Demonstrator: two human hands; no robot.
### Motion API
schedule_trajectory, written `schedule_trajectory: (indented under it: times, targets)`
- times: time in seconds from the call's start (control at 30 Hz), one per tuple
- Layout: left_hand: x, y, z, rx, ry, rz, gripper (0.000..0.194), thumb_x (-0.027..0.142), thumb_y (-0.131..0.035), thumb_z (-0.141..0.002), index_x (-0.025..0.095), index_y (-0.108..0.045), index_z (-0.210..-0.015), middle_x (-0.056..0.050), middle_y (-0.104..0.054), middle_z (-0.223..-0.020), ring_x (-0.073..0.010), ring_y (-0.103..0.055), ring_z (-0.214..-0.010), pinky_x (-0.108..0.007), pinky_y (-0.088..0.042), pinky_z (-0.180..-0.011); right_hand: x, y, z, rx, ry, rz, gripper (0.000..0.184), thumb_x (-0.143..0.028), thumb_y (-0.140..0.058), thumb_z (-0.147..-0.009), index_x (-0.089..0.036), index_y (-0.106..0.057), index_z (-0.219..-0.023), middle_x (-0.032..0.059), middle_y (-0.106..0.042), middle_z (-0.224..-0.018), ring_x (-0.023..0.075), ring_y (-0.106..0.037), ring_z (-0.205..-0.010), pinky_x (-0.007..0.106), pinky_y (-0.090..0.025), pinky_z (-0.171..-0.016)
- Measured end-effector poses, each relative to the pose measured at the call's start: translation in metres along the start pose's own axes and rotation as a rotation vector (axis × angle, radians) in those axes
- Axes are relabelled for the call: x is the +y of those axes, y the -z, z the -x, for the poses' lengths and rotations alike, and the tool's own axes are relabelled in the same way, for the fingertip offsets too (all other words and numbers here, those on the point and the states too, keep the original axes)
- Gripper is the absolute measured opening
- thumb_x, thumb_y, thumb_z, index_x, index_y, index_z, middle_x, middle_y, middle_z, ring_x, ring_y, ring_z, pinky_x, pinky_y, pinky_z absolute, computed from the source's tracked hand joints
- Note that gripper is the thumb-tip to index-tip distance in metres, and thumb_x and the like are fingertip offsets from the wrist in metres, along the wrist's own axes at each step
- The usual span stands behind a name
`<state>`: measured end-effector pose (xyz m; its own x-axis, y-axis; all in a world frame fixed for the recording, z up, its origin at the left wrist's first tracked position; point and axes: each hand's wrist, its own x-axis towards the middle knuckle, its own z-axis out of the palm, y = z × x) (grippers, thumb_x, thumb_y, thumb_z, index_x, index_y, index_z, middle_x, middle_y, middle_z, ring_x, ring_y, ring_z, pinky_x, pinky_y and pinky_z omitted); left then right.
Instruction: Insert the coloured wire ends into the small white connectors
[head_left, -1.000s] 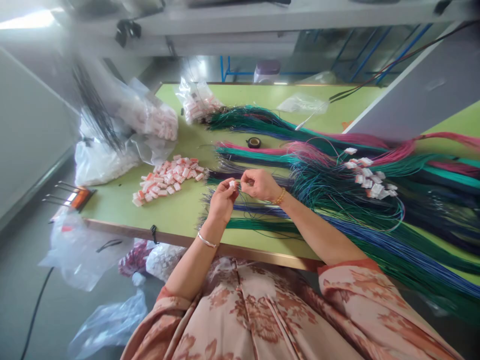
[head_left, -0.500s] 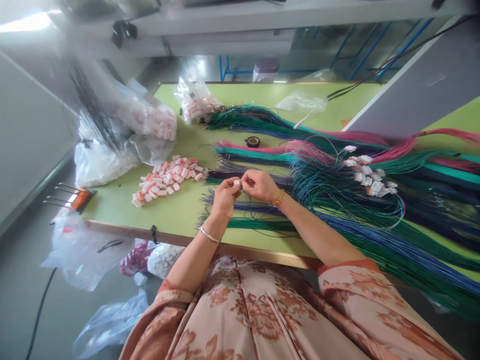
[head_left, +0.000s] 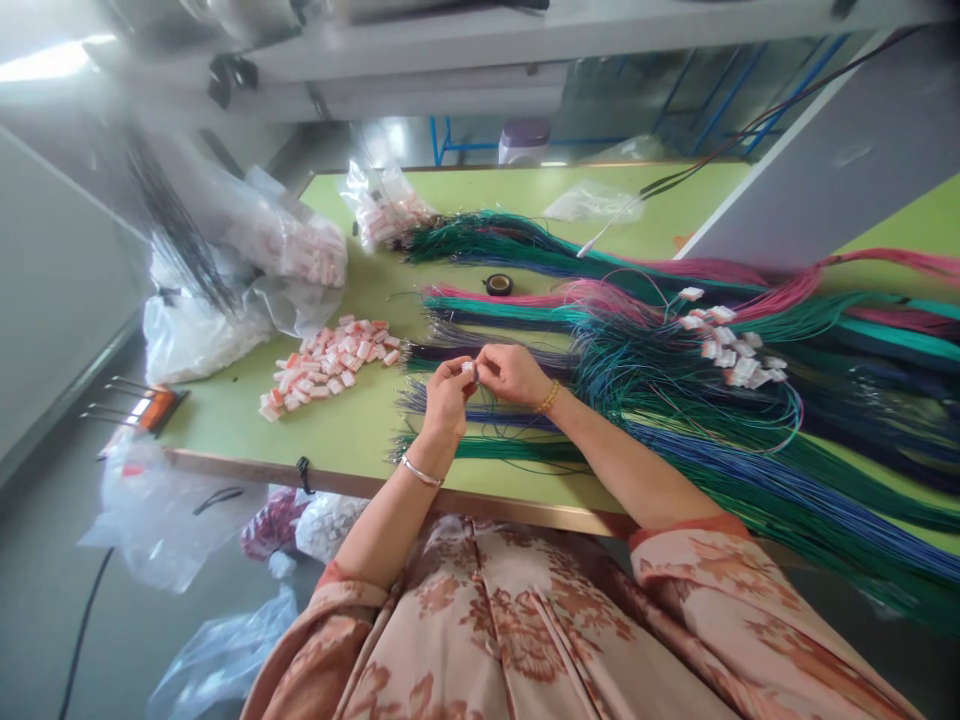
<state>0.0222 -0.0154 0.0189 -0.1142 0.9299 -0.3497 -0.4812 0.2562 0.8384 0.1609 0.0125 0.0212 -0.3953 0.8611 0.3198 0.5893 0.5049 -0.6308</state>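
Between thumb and fingers, my left hand (head_left: 448, 397) pinches a small white connector housing (head_left: 468, 367). My right hand (head_left: 514, 376) is closed right beside it, its fingertips at the connector's end and on what looks like a thin wire; the tips are too small to make out fully. Under and around both hands lie bundles of green, blue and dark wires (head_left: 517, 447) with bare metal ends toward the left. A pile of white and orange connector housings (head_left: 330, 365) lies to the left. Finished-looking white connectors with wires attached (head_left: 731, 345) form a cluster at the right.
Behind the hands sits a roll of black tape (head_left: 498, 285). Bags of connectors (head_left: 386, 205) stand at the back left of the green table (head_left: 360, 430). An orange block with metal prongs (head_left: 154, 408) is at the left edge. A grey panel (head_left: 810, 150) rises at the right.
The whole view has shifted slightly. Both hands stay together at the connector, the right fingertips now closer against its end.
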Motion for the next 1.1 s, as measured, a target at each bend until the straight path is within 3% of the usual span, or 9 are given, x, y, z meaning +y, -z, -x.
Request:
schedule_trajectory:
  times: [0.3, 0.4, 0.5, 0.6, 0.73, 0.9, 1.1]
  targets:
    - [0.006, -0.012, -0.003, -0.02, -0.065, 0.028, 0.022, 0.015, -0.076, -0.06, 0.016, -0.068, -0.081, -0.001, -0.065, -0.076, -0.01, -0.057, -0.069, -0.026, -0.042, -0.07, -0.002, 0.007, -0.002, 0.078, -0.03, -0.016, 0.016, -0.027, -0.049, -0.083, -0.018, -0.059, -0.073, 0.0029, -0.063, -0.068, 0.0125, -0.049, -0.058, 0.025, -0.034, -0.058]
    - [0.007, -0.01, -0.007, -0.02, -0.042, 0.014, 0.02, 0.015, -0.075, -0.06, 0.015, -0.068, -0.079, 0.0, -0.063, -0.073, -0.009, -0.055, -0.066, -0.025, -0.042, -0.067, 0.003, 0.014, -0.008, -0.021, -0.024, -0.076, 0.017, -0.028, -0.052, -0.082, -0.016, -0.062, -0.075, 0.001, -0.061, -0.065, 0.0115, -0.048, -0.056, 0.024, -0.034, -0.056]
    - [0.008, -0.005, -0.012, -0.051, -0.018, 0.041, 0.021, 0.014, -0.074, -0.06, 0.015, -0.068, -0.081, -0.001, -0.064, -0.076, -0.0083, -0.054, -0.065, -0.024, -0.042, -0.065, 0.017, 0.03, -0.031, -0.081, -0.03, -0.116, 0.021, -0.031, -0.052, -0.084, -0.015, -0.067, -0.083, 0.0014, -0.065, -0.071, 0.0117, -0.051, -0.06, 0.023, -0.038, -0.059]
    - [0.008, 0.001, -0.017, -0.066, -0.006, 0.069, 0.023, 0.013, -0.073, -0.06, 0.016, -0.068, -0.082, -0.002, -0.065, -0.078, -0.0083, -0.055, -0.066, -0.024, -0.042, -0.067, 0.04, 0.039, -0.067, 0.015, -0.159, 0.039, 0.019, -0.027, -0.055, -0.082, -0.015, -0.07, -0.084, 0.0044, -0.069, -0.076, 0.0141, -0.057, -0.066, 0.025, -0.041, -0.064]
    - [0.005, 0.005, -0.02, -0.061, 0.009, 0.076, 0.022, 0.014, -0.074, -0.06, 0.016, -0.067, -0.081, -0.001, -0.064, -0.076, -0.0082, -0.054, -0.066, -0.024, -0.042, -0.067, 0.069, 0.027, -0.103, -0.035, -0.328, 0.354, 0.015, -0.022, -0.061, -0.078, -0.018, -0.074, -0.083, 0.0073, -0.073, -0.087, 0.0189, -0.062, -0.079, 0.028, -0.044, -0.071]
    - [0.003, 0.007, -0.02, -0.057, 0.011, 0.078, 0.023, 0.015, -0.074, -0.059, 0.015, -0.068, -0.081, -0.001, -0.064, -0.077, -0.0081, -0.053, -0.066, -0.023, -0.042, -0.066, 0.081, 0.01, -0.111, -0.158, -0.407, 0.507, 0.019, -0.023, -0.058, -0.082, -0.019, -0.073, -0.092, 0.0107, -0.073, -0.097, 0.022, -0.065, -0.088, 0.029, -0.047, -0.077]
    - [0.004, 0.005, -0.019, -0.047, 0.026, 0.09, 0.023, 0.015, -0.073, -0.058, 0.014, -0.069, -0.081, -0.002, -0.065, -0.078, -0.0079, -0.054, -0.066, -0.023, -0.041, -0.066, 0.08, 0.01, -0.112, -0.231, -0.352, 0.577, 0.025, -0.025, -0.051, -0.089, -0.018, -0.065, -0.107, 0.0143, -0.068, -0.11, 0.0261, -0.064, -0.097, 0.033, -0.047, -0.083]
